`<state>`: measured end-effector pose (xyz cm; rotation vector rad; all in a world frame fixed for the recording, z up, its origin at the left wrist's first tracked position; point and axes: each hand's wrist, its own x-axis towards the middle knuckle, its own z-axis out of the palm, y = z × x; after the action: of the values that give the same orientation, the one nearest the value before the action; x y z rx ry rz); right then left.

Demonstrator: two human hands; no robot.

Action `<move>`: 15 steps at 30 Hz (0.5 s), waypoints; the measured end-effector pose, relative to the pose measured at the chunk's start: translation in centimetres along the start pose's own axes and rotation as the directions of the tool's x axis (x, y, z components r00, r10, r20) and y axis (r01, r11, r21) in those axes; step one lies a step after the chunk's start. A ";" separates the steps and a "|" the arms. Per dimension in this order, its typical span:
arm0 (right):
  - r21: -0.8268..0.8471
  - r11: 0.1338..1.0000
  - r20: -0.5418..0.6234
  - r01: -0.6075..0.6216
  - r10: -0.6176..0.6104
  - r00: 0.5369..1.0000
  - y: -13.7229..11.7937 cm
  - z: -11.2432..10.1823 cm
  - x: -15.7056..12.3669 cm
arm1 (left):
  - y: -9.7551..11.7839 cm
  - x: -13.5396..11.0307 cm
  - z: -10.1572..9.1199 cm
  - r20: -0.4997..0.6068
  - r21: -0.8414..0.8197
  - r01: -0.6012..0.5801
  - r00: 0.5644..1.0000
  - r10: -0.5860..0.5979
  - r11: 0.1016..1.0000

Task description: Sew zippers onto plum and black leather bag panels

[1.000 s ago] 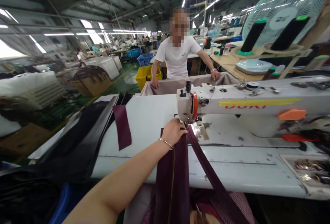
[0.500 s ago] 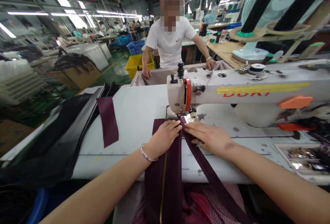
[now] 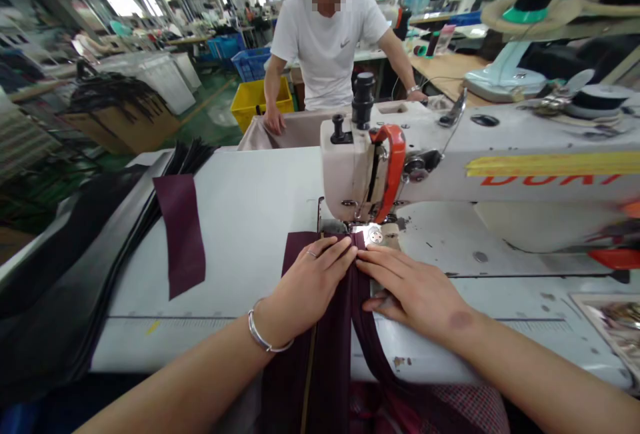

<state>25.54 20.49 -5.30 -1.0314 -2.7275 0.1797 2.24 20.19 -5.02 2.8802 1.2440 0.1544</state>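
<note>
My left hand [image 3: 311, 282] lies flat, fingers stretched, on a dark maroon fabric panel [image 3: 331, 367] with a gold-toned zipper [image 3: 309, 371] running lengthwise. Its fingertips rest by the panel's right edge, just in front of the presser foot area. My right hand [image 3: 417, 287] has its fingers extended over a narrow maroon strip [image 3: 373, 347], with the thumb lower down beside it. The strip meets the panel's edge between both hands' fingertips and hangs off the table front. Above them stands the sewing machine head [image 3: 345, 171]; the needle is too small to make out.
A loose maroon piece [image 3: 183, 237] lies left, beside stacked dark sheets [image 3: 117, 247]. Across the table a person in a white shirt [image 3: 325, 41] holds grey cloth. A tray of metal parts [image 3: 617, 317] sits at right. A yellow crate [image 3: 239, 104] stands behind.
The view has come closer and tipped downward. The strip's upper end now lies against the panel edge, where a gap showed before. Both hands stay near the presser foot.
</note>
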 end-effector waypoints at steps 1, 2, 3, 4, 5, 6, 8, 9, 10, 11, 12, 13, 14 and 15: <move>0.006 1.000 -0.006 0.000 0.000 1.000 0.0 0.0 0.0 | 0.0 0.1 0.0 0.000 -0.010 0.004 1.000 -0.004 1.000; 0.012 1.000 -0.009 0.000 0.001 1.000 0.0 0.0 0.0 | -0.1 0.2 0.0 0.001 -0.018 0.010 1.000 -0.010 1.000; 0.019 1.000 -0.011 -0.001 0.001 1.000 0.0 -0.1 0.0 | -0.1 0.3 -0.1 0.006 -0.025 0.018 1.000 -0.017 1.000; 0.026 1.000 -0.012 -0.002 0.003 1.000 -0.1 -0.1 -0.1 | -0.1 0.3 -0.2 0.011 -0.030 0.026 1.000 -0.026 0.999; 0.034 0.999 -0.014 -0.006 0.007 1.000 -0.1 -0.2 -0.1 | 0.0 0.4 -0.3 0.014 -0.032 0.033 0.999 -0.033 0.999; 0.045 0.999 -0.017 -0.012 0.012 1.000 -0.1 -0.3 0.0 | 0.0 0.4 -0.4 0.016 -0.032 0.034 0.999 -0.033 0.999; 0.073 0.997 -0.025 -0.036 0.037 0.999 0.0 -0.5 0.1 | 0.1 0.4 -0.5 0.018 -0.031 0.028 0.999 -0.027 0.999; 0.084 0.995 -0.030 -0.054 0.056 0.998 0.1 -0.6 0.2 | 0.2 0.4 -0.6 0.019 -0.030 0.029 0.999 -0.028 0.999; 0.085 0.993 -0.033 -0.078 0.081 0.996 0.3 -0.6 0.4 | 0.2 0.4 -0.6 0.019 -0.031 0.033 0.999 -0.032 0.999; 0.075 0.992 -0.036 -0.099 0.102 0.994 0.5 -0.6 0.5 | 0.3 0.4 -0.6 0.021 -0.033 0.040 0.999 -0.040 0.999; 0.055 0.992 -0.033 -0.118 0.120 0.992 0.7 -0.5 0.7 | 0.3 0.4 -0.7 0.019 -0.037 0.049 0.999 -0.048 0.998; 0.030 0.991 -0.027 -0.132 0.133 0.991 0.8 -0.3 0.8 | 0.4 0.4 -0.7 0.015 -0.040 0.058 0.998 -0.058 0.997; 0.005 0.990 -0.018 -0.142 0.142 0.990 1.0 -0.1 1.0 | 0.5 0.4 -0.7 0.010 -0.044 0.063 0.998 -0.063 0.997; -0.016 0.989 -0.007 -0.148 0.148 0.989 1.1 0.0 1.1 | 0.5 0.5 -0.7 0.001 -0.047 0.067 0.998 -0.067 0.997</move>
<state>25.42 22.00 -5.37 -1.2381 -2.6510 0.1782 2.88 20.14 -4.31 2.7954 1.3167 0.1809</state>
